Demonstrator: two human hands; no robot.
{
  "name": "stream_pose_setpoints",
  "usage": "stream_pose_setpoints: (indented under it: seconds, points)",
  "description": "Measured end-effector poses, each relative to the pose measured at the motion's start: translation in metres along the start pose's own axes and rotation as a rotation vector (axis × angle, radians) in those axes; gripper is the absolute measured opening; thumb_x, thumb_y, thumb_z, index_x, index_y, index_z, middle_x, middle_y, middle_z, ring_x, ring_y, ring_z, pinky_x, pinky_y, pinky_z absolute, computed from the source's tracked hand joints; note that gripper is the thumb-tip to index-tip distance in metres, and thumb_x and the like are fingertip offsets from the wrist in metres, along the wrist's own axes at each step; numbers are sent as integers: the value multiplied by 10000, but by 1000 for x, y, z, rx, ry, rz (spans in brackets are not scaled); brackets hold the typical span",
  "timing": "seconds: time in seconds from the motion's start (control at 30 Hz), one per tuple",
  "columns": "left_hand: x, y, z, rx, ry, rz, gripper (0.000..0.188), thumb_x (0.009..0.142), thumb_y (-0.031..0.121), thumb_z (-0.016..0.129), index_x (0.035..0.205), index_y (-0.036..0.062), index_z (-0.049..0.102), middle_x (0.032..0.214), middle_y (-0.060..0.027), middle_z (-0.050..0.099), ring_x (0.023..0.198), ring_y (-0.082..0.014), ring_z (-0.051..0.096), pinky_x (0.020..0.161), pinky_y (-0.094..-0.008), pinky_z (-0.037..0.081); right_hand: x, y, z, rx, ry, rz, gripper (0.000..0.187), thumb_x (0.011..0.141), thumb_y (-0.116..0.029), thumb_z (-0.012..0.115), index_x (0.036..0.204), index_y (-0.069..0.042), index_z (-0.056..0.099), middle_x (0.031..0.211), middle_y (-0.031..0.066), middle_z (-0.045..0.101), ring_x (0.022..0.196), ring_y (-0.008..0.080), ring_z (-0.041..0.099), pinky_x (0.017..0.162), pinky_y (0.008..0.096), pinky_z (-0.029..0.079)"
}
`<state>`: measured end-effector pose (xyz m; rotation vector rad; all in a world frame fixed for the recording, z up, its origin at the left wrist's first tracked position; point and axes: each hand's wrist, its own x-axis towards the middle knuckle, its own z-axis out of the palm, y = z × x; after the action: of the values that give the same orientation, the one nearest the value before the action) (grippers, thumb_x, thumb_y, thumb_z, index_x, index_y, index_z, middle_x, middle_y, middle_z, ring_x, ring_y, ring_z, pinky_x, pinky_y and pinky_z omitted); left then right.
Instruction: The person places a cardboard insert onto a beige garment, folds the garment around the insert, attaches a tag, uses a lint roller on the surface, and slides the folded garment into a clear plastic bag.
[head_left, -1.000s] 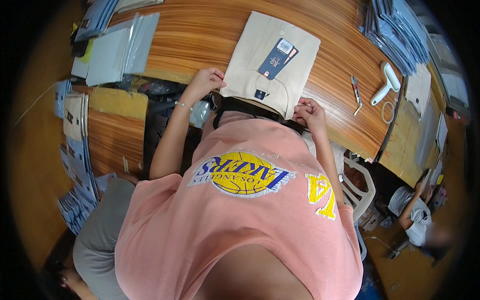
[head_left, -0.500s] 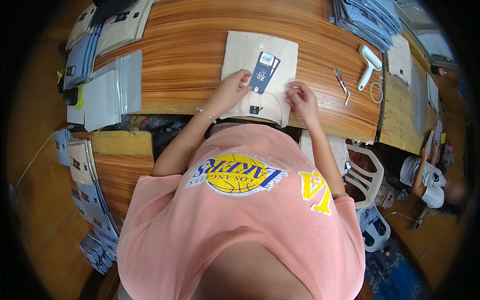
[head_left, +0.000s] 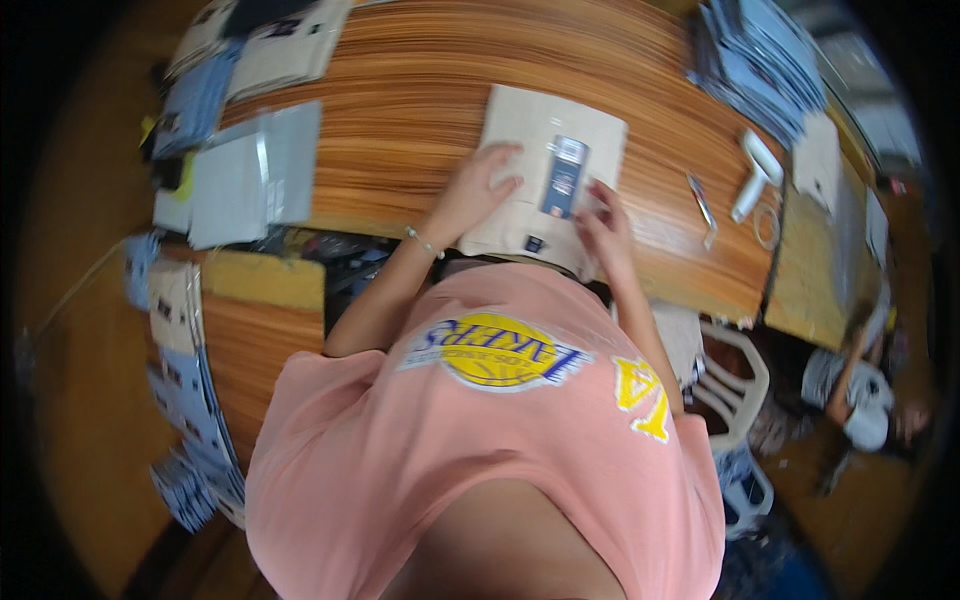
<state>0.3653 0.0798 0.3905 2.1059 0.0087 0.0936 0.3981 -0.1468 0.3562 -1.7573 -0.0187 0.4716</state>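
A folded beige garment (head_left: 515, 125) lies on the wooden table in front of me. On it rests a dark blue hang tag (head_left: 563, 182) with a white sticker at its far end. Closer to me is a small dark label (head_left: 535, 243) on the cloth. My left hand (head_left: 482, 192) is over the garment's left side, fingers apart and holding nothing, with a beaded bracelet at the wrist. At the right edge, my right hand (head_left: 606, 228) has its fingers loosely bent and spread beside the tag. Blur hides whether its fingertips touch the cloth.
To the right lie a white-handled lint roller (head_left: 757, 178), a small cutting tool (head_left: 702, 210) and a ring-shaped band (head_left: 767, 224). Blue folded garments (head_left: 755, 65) are stacked far right. Clear plastic bags (head_left: 235, 175) and garment piles (head_left: 290, 50) sit left. A white chair (head_left: 735, 380) stands right; another person (head_left: 850, 390) is beyond.
The whole view has shifted. My left hand has come off the tag toward the left. My right hand has moved in closer to the tag, which lies straighter.
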Motion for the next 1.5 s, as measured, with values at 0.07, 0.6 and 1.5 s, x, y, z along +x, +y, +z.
stream_pose_setpoints:
  seconds: [0.07, 0.6, 1.5]
  points:
    - [9, -27, -61, 345, 363, 56, 472, 815, 190, 637, 1229, 37, 471, 1265, -162, 455, 1196, -308, 413, 1012, -386, 325, -5, 7, -14, 170, 39, 109, 485, 802, -48, 590, 1267, -50, 455, 1074, 83, 535, 656, 80, 489, 551, 223, 435]
    - [-96, -241, -284, 242, 554, -557, 262, 753, 221, 680, 887, -2, 644, 836, -153, 645, 655, -239, 582, 610, -328, 451, 67, -77, 251, -533, -733, -760, 307, 787, -213, 601, 1038, -37, 599, 1029, 157, 574, 989, 336, 533, 857, 402, 436]
    - [111, -60, -10, -1812, -613, -33, 936, 812, 722, 250, 1410, 21, 87, 1421, -262, 206, 1302, -433, 229, 1062, -547, 216, 149, -76, -23, 291, 134, -91, 136, 934, -204, 448, 927, -74, 485, 662, 39, 544, 623, 164, 594, 573, 319, 507]
